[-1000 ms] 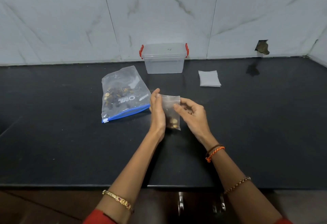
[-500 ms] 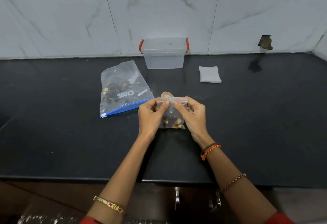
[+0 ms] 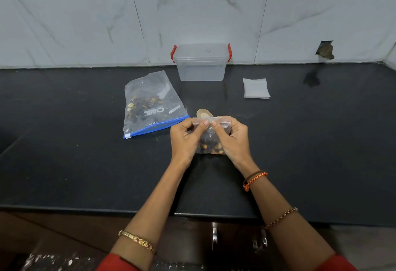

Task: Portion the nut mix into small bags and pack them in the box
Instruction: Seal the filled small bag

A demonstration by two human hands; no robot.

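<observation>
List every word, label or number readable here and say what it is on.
"ORAL", seen upside down from the camera, in white on the large zip bag of nut mix.
A small dark mark on the lid of the clear box: too small to read.
Nothing else carries readable text.

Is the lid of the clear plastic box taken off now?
No, the lid sits closed on the clear box, with red latches at both ends.

Countertop (image 3: 85,163): matt black stone. Wall tiles (image 3: 85,24): glossy marble. Box (image 3: 201,68), zip bags (image 3: 150,103): clear smooth plastic.
</observation>
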